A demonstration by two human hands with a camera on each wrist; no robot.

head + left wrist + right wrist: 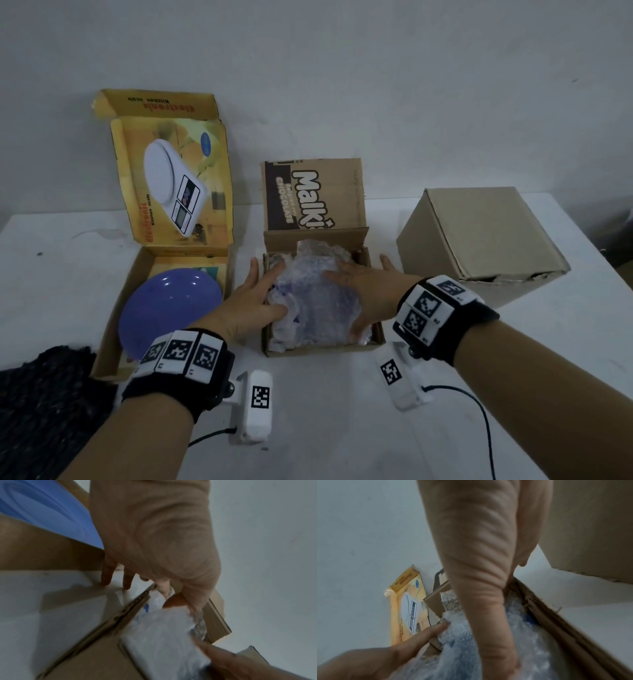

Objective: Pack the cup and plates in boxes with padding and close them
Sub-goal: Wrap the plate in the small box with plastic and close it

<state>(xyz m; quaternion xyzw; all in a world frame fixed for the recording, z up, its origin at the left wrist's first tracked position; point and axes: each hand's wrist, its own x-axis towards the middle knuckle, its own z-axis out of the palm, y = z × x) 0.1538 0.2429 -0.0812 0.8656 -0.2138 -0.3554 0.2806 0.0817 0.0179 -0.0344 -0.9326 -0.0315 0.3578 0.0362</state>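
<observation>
An open Malkist cardboard box [322, 349] stands mid-table with its lid up. Bubble wrap [315, 301] fills it, and something blue-purple shows through the wrap. My left hand [260, 291] lies over the box's left wall, thumb on the wrap [163, 635], fingers straight down the outside. My right hand [356, 291] presses flat on the right side of the wrap [458, 649]. A purple plate [171, 308] lies bare in the open yellow kitchen-scale box [113, 325] on the left. No cup is visible.
A closed plain brown box [479, 240] stands at the right, close to my right wrist. A dark knitted cloth [41, 411] lies at the near left edge. The yellow box's lid [178, 178] leans against the wall. A black cable [486, 428] trails from the right wrist.
</observation>
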